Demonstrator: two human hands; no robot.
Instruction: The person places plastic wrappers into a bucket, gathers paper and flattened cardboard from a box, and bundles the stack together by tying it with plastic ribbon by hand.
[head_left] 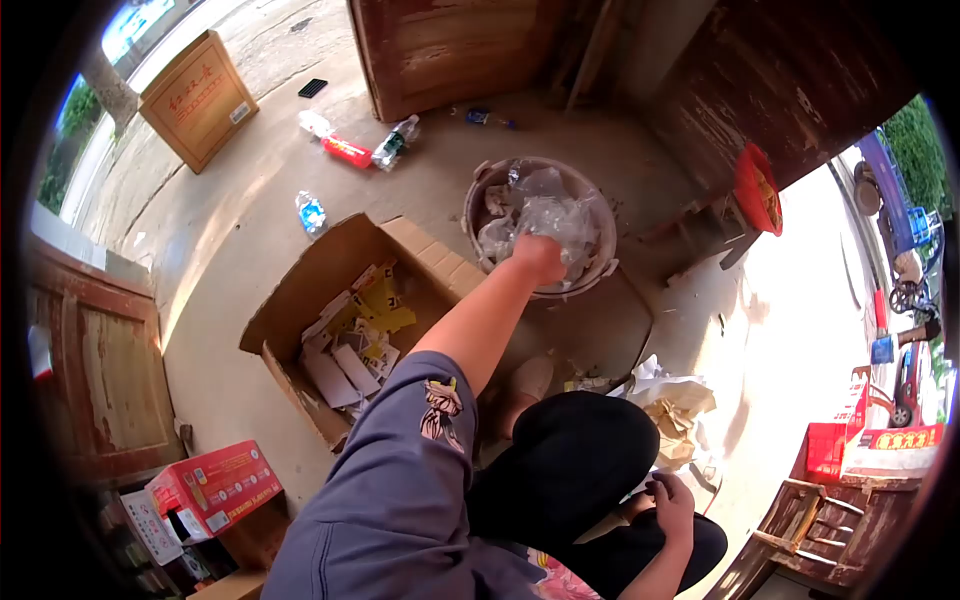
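Note:
My left hand (541, 258) reaches into a round tub (608, 225) and is closed on crumpled clear plastic (560, 215); the fingertips are hidden by the hand itself. More plastic and scraps lie in the tub around it. My right hand (675, 506) hangs by my knee, fingers loosely bent and apart, with nothing visible in it. Crumpled brown paper (675, 420) and white plastic lie on the floor just beyond the right hand. Left of my left forearm stands an open cardboard box (300, 270) with torn card and paper pieces (355, 350) inside.
Plastic bottles (395, 142) and a blue-labelled bottle (310, 212) lie on the concrete floor. A closed carton (200, 100) stands at the far left. A red-and-white box (220, 488) is near left. A wooden stool (700, 235) and red bowl-shaped item (757, 190) are at right.

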